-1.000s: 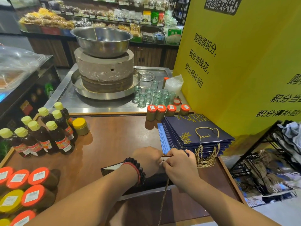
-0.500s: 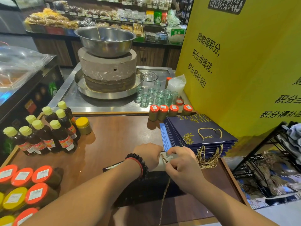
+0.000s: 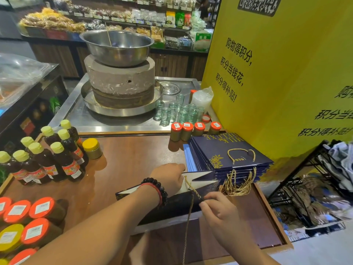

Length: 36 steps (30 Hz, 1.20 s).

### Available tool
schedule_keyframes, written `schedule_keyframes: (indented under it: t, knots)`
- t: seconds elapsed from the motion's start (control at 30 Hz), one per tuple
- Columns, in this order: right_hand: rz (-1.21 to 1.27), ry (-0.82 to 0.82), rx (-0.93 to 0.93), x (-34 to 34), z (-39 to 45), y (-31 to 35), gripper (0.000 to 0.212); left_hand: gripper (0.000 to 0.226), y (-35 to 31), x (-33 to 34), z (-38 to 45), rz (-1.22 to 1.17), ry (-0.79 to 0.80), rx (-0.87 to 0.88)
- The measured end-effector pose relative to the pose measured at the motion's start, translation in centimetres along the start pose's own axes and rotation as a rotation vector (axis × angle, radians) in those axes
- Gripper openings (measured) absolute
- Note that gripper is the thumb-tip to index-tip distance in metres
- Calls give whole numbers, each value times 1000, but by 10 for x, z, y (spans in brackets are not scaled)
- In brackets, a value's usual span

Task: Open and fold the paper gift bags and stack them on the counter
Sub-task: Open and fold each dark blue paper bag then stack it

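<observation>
A navy paper gift bag (image 3: 177, 205) lies on its side on the brown wooden counter (image 3: 129, 163), its mouth open toward the right with the white inside showing. My left hand (image 3: 168, 178), with a bead bracelet at the wrist, reaches into that opening and presses on the inner wall. My right hand (image 3: 219, 211) pinches the bag's gold cord handle (image 3: 193, 190) near the rim. Just beyond, a stack of flat navy bags (image 3: 229, 155) with gold print and gold cords rests at the counter's right side.
Yellow-capped dark sauce bottles (image 3: 47, 155) stand at the left, orange-lidded jars (image 3: 28, 222) at the near left, and small orange-capped jars (image 3: 191, 131) behind the stack. A stone mill with a steel bowl (image 3: 118, 73) and glass cups sit beyond. A yellow sign panel (image 3: 277, 73) rises on the right.
My right hand drew back toward me from the bag's rim, pulling the gold cord. The bag's mouth has spread wider, showing more white interior. My left hand stayed inside.
</observation>
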State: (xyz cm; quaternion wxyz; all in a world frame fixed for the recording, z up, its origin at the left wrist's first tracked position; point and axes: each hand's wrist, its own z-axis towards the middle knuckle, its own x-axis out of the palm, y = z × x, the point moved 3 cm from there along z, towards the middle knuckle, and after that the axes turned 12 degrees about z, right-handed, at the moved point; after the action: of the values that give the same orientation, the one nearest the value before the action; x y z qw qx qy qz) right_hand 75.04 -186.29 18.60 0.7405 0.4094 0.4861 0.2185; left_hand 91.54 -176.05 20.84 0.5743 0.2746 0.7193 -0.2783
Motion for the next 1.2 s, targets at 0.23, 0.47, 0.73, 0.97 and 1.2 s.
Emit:
schedule_keyframes:
  t: [0.23,0.47,0.73,0.97,1.2]
  knots:
    - [62,93,231,5,1,-14,24,27,26,-7,-31,-31,-174,138]
    - [131,82,260,20,8,-24,31,30,48,11,-76,51,-244,185]
    - [236,276,467,66,7,-46,15,12,55,20,-77,169,-343,192]
    - [307,379,630,92,-7,-93,14,13,71,19,-82,114,-350,145]
    - [29,359,717,61,-54,-156,23,10,79,25,-97,79,-407,61]
